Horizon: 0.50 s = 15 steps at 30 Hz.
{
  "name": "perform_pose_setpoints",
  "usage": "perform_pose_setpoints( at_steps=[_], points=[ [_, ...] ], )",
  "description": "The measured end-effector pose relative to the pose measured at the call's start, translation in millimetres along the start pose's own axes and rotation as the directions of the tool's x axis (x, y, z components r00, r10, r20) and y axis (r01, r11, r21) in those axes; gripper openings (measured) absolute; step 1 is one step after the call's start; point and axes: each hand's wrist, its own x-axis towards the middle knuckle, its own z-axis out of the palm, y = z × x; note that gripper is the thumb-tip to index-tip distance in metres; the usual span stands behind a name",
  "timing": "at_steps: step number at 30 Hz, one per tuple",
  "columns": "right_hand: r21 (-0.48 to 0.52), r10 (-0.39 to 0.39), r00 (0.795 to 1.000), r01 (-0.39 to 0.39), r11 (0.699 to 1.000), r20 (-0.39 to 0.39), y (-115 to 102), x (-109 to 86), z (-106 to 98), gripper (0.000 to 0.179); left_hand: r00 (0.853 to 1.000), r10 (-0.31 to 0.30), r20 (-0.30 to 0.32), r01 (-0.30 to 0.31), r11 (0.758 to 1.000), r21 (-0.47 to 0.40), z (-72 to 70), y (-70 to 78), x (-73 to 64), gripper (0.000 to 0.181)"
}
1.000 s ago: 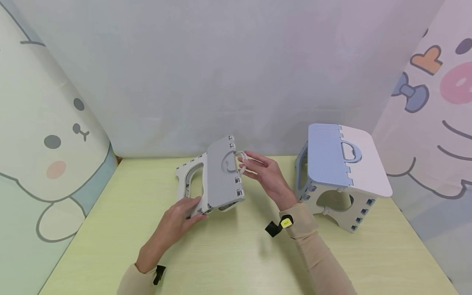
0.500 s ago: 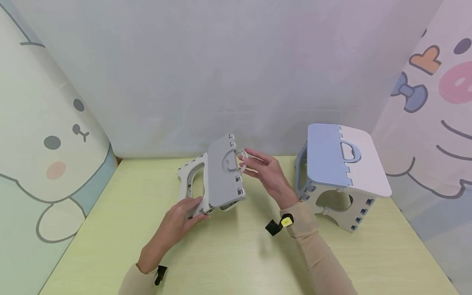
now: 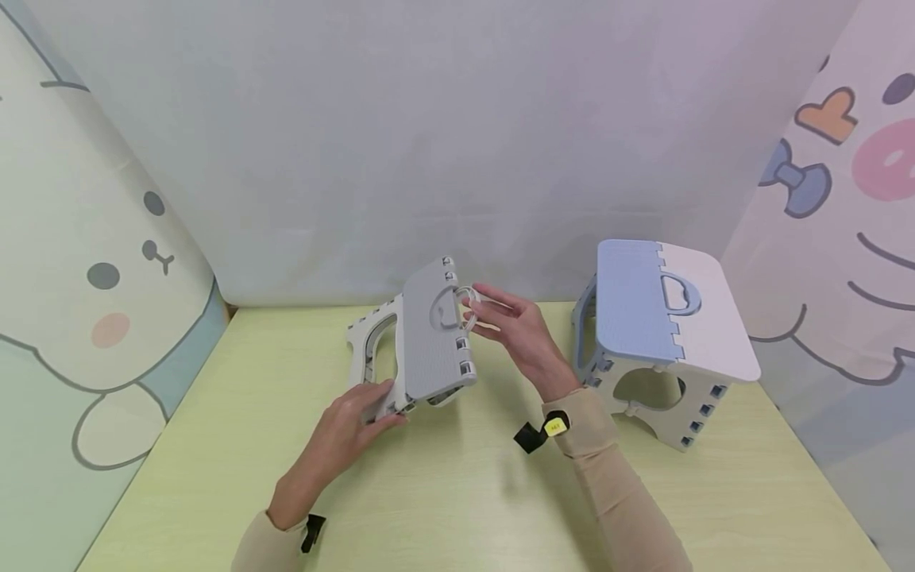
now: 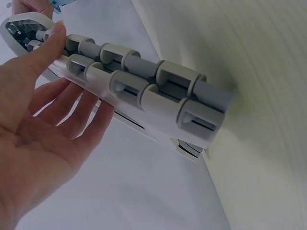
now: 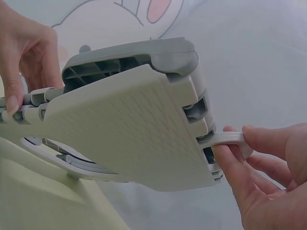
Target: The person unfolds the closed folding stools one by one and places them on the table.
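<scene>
A grey-and-white folding stool [image 3: 432, 349] leans on the table, its two seat halves folded together and its white leg panel [image 3: 375, 320] slanting down to the left. My left hand [image 3: 350, 421] grips the near hinged edge where seat and legs meet. In the left wrist view the thumb lies over the hinge knuckles [image 4: 129, 57] and the fingers reach underneath. At the seat's right edge my right hand [image 3: 520, 338] holds the white carrying handle [image 5: 223, 139]. The right wrist view shows thumb and forefinger pinching that loop, with the white seat half [image 5: 129, 124] facing the camera.
A blue-and-white folding stool [image 3: 636, 302] stands unfolded on the right side of the light wooden table [image 3: 457, 492], close to my right forearm. Behind the table hangs a pale curtain [image 3: 443, 159]. Cartoon-printed panels [image 3: 107, 318] flank both sides.
The seat of the grey-and-white stool has risen slightly, and my right hand has moved up a little with the handle. My left hand keeps its grip with a slight shift right.
</scene>
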Motion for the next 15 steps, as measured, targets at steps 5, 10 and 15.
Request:
perform_pose_setpoints(
  at_steps=[5, 10, 15],
  points=[
    [-0.006, -0.004, 1.0, 0.004, 1.0, 0.003, -2.6, 0.2, 0.1, 0.049, 1.0, 0.001, -0.008, -0.001, 1.0, -0.006, 1.0, 1.2, 0.8, 0.056],
    [-0.016, -0.004, 1.0, 0.004, 1.0, 0.002, -4.5, 0.3, 0.0, 0.049, 1.0, -0.002, -0.011, 0.002, 1.0, -0.012, 2.6, 1.7, 1.1, 0.057],
    [-0.024, -0.011, 1.0, 0.011, 1.0, -0.002, -5.7, 0.3, 0.3, 0.048, 1.0, -0.009, -0.011, 0.009, 1.0, -0.025, 3.3, 2.2, 1.7, 0.058]
  ],
)
